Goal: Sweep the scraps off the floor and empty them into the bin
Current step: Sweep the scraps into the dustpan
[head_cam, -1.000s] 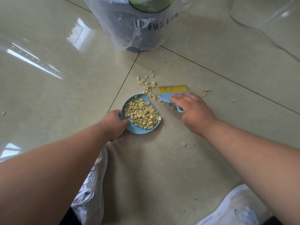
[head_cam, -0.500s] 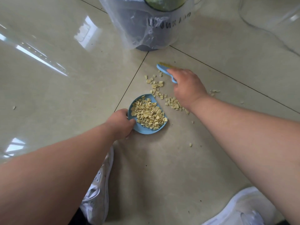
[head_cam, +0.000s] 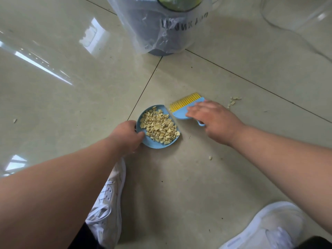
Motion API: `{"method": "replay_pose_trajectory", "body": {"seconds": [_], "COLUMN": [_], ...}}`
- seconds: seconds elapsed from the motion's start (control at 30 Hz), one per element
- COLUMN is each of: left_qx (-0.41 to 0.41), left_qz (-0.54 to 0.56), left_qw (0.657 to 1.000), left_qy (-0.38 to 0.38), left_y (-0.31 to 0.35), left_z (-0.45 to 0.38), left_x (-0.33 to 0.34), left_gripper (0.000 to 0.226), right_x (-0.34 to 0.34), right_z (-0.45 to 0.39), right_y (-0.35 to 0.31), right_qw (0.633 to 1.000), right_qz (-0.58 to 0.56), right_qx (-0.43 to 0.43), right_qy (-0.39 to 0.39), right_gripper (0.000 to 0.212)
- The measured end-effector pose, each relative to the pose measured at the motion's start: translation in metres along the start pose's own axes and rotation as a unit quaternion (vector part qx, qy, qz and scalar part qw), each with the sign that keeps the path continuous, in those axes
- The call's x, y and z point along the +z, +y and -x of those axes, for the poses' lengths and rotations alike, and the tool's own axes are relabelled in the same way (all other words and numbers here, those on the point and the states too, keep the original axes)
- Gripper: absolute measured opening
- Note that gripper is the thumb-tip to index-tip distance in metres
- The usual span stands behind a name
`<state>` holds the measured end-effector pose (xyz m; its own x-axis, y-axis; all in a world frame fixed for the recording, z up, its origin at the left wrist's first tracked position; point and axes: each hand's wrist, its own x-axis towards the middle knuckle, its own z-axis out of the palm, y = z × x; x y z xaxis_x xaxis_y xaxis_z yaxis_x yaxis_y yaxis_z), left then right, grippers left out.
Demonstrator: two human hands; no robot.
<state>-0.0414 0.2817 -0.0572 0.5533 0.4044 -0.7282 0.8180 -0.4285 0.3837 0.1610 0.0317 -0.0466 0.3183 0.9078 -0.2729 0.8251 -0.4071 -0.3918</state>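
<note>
- Left hand (head_cam: 126, 136): fingers wrapped around the near-left rim of the small round blue plastic dustpan (head_cam: 152, 142), which sits flat on the glossy beige tile floor (head_cam: 197, 186).
- Dustpan holds a pile of pale yellow scraps (head_cam: 159, 125), filling most of the pan.
- Right hand (head_cam: 213, 121): fingers closed over the blue hand brush with yellow bristles (head_cam: 186, 105); the brush lies just beside the pan's far-right edge.
- Stray scraps: small cluster (head_cam: 233, 101) right of the brush, single bit (head_cam: 210, 157) below the right hand, another (head_cam: 14, 120) far left.
- Grey bin with clear plastic liner (head_cam: 161, 27) stands well beyond the pan, at the top.
- White sneakers (head_cam: 106, 200) at the bottom.
</note>
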Motion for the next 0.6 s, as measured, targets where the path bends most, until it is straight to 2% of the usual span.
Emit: {"method": "replay_pose_trajectory", "body": {"seconds": [0.13, 0.27, 0.37, 0.47, 0.53, 0.6], "left_qx": [0.000, -0.013, -0.018, -0.024, -0.033, -0.033], "left_qz": [0.011, 0.015, 0.001, 0.006, 0.004, -0.004], "left_qw": [1.000, 1.000, 1.000, 1.000, 0.999, 0.999], "left_qy": [-0.004, -0.006, -0.005, -0.005, -0.005, 0.008], "left_y": [0.003, 0.005, 0.010, 0.019, 0.026, 0.029], "left_z": [0.005, 0.008, 0.007, 0.004, 0.003, 0.005], "left_x": [0.000, -0.001, -0.003, -0.004, -0.003, -0.001], "left_gripper": [0.017, 0.014, 0.014, 0.015, 0.014, 0.014], "right_x": [0.001, -0.003, -0.014, -0.027, -0.028, -0.021], "right_z": [0.042, 0.043, 0.024, 0.006, -0.002, -0.010], "right_y": [0.009, 0.006, 0.007, 0.017, 0.019, 0.009], "right_qw": [0.999, 0.999, 0.996, 0.984, 0.979, 0.985], "right_qz": [0.028, 0.028, -0.002, -0.047, -0.059, -0.066], "right_qx": [-0.025, -0.026, 0.011, 0.092, 0.131, 0.115], "right_qy": [0.005, 0.031, 0.086, 0.144, 0.144, 0.107], "right_gripper": [0.065, 0.060, 0.063, 0.061, 0.060, 0.059]}}
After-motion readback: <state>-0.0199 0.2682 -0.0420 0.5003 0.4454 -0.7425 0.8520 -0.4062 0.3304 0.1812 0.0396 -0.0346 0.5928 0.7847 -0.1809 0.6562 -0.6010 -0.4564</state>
